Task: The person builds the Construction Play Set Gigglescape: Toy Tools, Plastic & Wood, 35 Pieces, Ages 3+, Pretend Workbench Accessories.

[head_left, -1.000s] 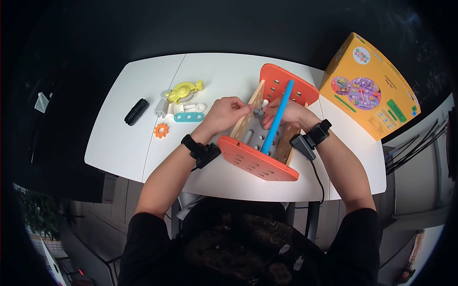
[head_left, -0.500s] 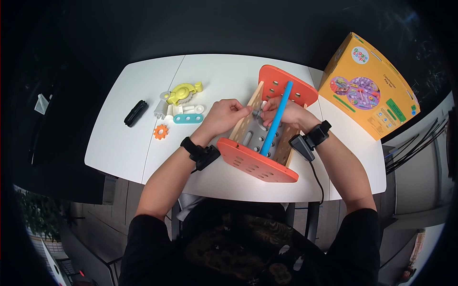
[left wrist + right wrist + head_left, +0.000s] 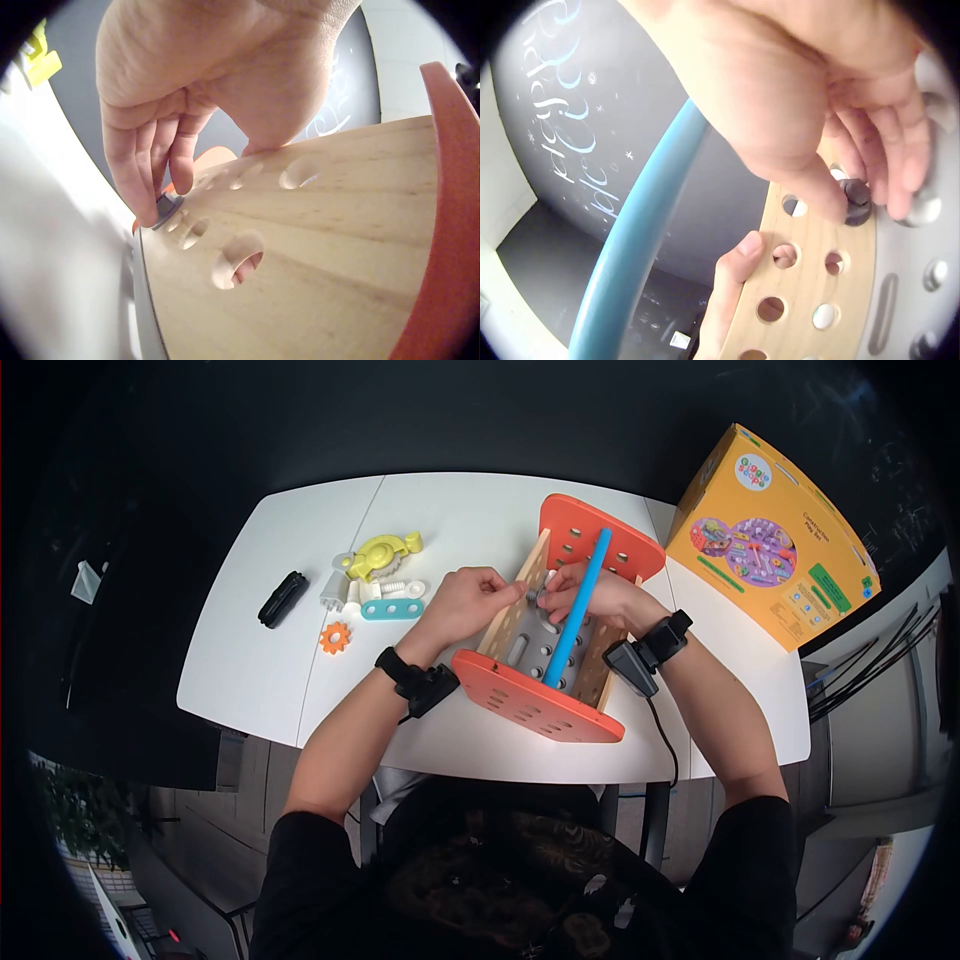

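A toy toolbox stands on the table, with orange end boards [image 3: 540,696], a wooden side panel [image 3: 810,277] full of holes, a grey base [image 3: 535,650] and a blue handle bar [image 3: 578,615]. My left hand [image 3: 478,600] reaches over the left panel. Its fingertips hold the flat grey head of a bolt [image 3: 168,208] against the outer face, while its thumb [image 3: 744,253] lies at the panel's top edge. Inside the box, under the bar, my right hand [image 3: 590,595] pinches a dark grey round nut [image 3: 856,202] at the panel's inner face.
Left of the box lie a yellow toy saw [image 3: 382,555], a teal strip with holes [image 3: 392,609], white screws [image 3: 390,589], an orange gear [image 3: 335,638] and a black case [image 3: 284,600]. A yellow carton [image 3: 775,540] stands at the right back.
My right hand has turned, and its fingers have drawn in toward the left panel around the nut. The left hand stays in about the same place.
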`<action>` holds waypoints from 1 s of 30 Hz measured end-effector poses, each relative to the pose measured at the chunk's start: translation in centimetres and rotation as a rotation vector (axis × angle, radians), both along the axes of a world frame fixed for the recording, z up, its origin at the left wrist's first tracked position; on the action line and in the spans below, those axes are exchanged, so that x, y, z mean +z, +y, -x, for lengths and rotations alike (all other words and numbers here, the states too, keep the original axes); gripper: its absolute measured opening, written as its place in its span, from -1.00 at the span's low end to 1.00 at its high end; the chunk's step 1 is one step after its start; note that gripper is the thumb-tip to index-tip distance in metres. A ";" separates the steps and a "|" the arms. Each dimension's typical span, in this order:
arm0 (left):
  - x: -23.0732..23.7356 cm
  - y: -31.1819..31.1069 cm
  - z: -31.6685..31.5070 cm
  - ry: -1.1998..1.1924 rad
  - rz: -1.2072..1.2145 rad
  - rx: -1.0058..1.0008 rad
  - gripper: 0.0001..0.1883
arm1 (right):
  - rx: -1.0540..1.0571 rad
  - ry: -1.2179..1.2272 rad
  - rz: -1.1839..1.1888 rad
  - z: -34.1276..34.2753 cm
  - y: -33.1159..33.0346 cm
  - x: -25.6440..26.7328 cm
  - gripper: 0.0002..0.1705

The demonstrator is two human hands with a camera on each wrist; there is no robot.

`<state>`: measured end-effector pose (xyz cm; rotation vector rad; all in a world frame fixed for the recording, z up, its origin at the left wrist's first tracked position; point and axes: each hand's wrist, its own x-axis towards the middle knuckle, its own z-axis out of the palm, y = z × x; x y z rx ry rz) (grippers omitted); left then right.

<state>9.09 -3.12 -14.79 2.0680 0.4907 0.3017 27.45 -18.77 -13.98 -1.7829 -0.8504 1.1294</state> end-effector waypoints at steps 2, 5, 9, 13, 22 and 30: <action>-0.1 0.0 0.0 0.002 0.001 0.003 -0.45 | 0.014 -0.014 -0.017 -0.1 -0.2 -0.1 -0.72; -0.3 0.2 -0.1 -0.012 0.021 -0.011 -0.46 | 0.035 -0.018 0.032 -0.2 0.0 -0.1 -0.70; -0.4 0.1 0.0 -0.013 0.032 -0.006 -0.46 | 0.043 0.072 0.098 0.1 -0.2 0.9 -0.70; -0.6 0.2 -0.1 -0.007 0.034 -0.011 -0.46 | -0.039 0.133 0.058 0.6 -0.3 1.2 -0.74; -0.3 0.1 0.0 -0.001 0.009 -0.002 -0.44 | 0.028 0.024 0.027 0.5 -0.3 0.9 -0.76; -0.5 0.2 -0.1 -0.013 0.025 -0.010 -0.45 | -0.004 0.120 0.096 0.5 -0.1 1.2 -0.72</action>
